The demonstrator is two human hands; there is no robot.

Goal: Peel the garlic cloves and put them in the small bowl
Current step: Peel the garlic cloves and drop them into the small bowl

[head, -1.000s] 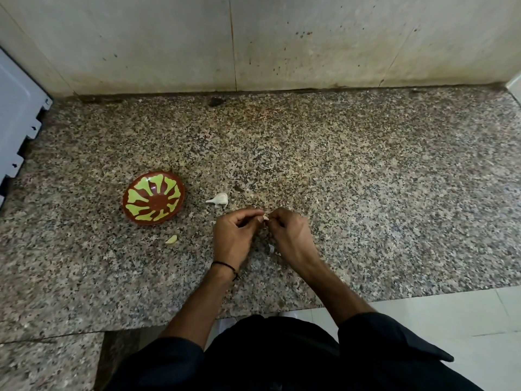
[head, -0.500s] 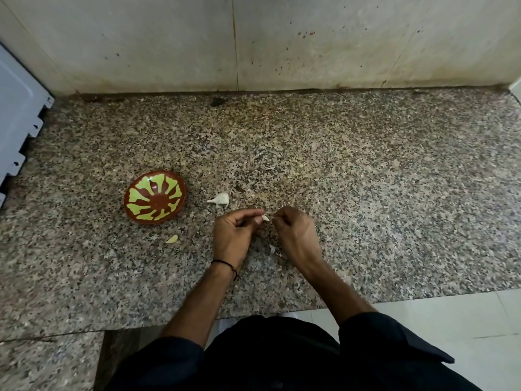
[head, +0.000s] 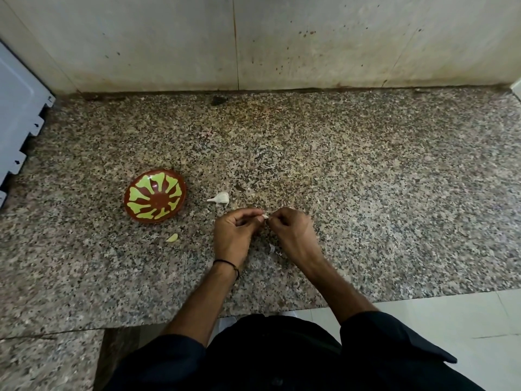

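**Peeling in progress, head view.** We see both hands meet low over the granite tabletop [head: 366, 193], close to the person's body. The left hand [head: 234, 235], fingers curled, pinches a small pale garlic clove [head: 264, 216] between thumb and fingertips. We judge that it acts as the anchor and stops the clove from turning. The right hand [head: 293, 232], likewise curled, pinches the clove's exposed end, apparently to catch the skin and pull it away. Whether it grips skin or flesh is too small to tell. The clove thus sits between the two hands, just above the tabletop and not in the small bowl [head: 155, 199].

The bowl, brown with a green petal pattern, stands apart to the left, on the left hand's side, so a finished clove should need only a short carry. Between bowl and hands lies a white unpeeled garlic piece [head: 220, 198] with a pointed tail, presumably waiting its turn. A yellowish clove [head: 172, 237], which looks peeled, lies on the tabletop just on the near side of the bowl rather than in it. A pale scrap [head: 272, 248], probably shed skin, lies under the hands, where discarded skin would naturally fall.

We also note a dark thread band [head: 225, 261] on the left wrist, a stained wall [head: 310, 38] behind, and a white panel [head: 17, 122] at the far left. We judge the task to be at an early stage.
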